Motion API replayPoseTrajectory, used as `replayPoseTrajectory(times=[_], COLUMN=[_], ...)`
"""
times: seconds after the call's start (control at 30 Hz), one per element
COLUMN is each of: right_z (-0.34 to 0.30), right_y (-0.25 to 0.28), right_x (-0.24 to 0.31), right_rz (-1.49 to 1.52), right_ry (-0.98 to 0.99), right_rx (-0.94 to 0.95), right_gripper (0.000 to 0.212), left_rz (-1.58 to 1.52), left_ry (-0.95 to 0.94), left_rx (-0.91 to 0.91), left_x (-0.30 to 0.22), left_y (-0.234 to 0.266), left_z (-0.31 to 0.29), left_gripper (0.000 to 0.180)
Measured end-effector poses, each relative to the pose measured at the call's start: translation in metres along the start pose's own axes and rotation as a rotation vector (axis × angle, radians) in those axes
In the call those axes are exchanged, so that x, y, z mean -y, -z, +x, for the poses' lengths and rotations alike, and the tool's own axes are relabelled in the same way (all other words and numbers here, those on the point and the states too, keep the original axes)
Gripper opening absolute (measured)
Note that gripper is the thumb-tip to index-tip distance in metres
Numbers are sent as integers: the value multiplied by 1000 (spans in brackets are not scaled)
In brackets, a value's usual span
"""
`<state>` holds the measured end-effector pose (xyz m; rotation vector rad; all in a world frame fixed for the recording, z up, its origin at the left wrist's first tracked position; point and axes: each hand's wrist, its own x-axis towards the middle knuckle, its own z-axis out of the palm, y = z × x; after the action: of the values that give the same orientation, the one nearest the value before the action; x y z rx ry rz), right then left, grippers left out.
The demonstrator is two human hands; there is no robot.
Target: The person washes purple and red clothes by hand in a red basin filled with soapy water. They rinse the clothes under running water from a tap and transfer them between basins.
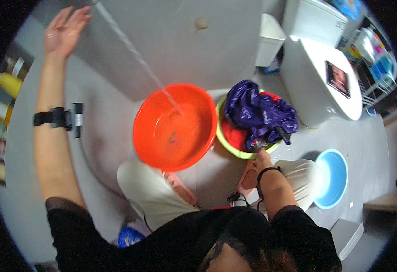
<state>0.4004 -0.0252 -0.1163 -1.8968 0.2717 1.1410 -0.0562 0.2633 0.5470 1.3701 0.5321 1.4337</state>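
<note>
Far left: left hand point(67, 34) raised near the wall, palm up and fingers loosely extended; black strap point(53, 119) on that forearm. Just right of it, a stream of water point(137, 56) slants down into an orange-red basin point(194, 143) on the floor, landing inside. Next, close beside it, a yellow-green basin point(228, 147) heaped with shiny purple cloth point(255, 106), red cloth point(233, 135) showing beneath. Right hand point(263, 157) down at this basin's near rim, against the purple heap; fingertips hidden, cannot tell whether they grip. Hands well apart. Farther right: white toilet point(307, 86), phone point(338, 79) lying on its lid; nearer the person, a light-blue basin point(332, 181) on the floor beside the right knee.
</note>
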Motion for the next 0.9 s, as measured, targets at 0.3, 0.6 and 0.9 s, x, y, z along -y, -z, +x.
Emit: replayPoseTrajectory(times=[0.3,0.6,0.9], right_z=[6,-2,-60], right_y=[2,25,75], right_x=[7,74,109], right_rz=[468,400,225], right_ry=[-86,168,270], right_rx=[204,212,188], right_gripper=[25,28,28], left_rz=[20,1277,1099], left_ry=[676,1117,1087], left_rx=[-295,429,627], left_x=[232,374,422], left_y=[20,-16,-16], left_z=[-310,-425,-372], left_gripper=[38,85,75])
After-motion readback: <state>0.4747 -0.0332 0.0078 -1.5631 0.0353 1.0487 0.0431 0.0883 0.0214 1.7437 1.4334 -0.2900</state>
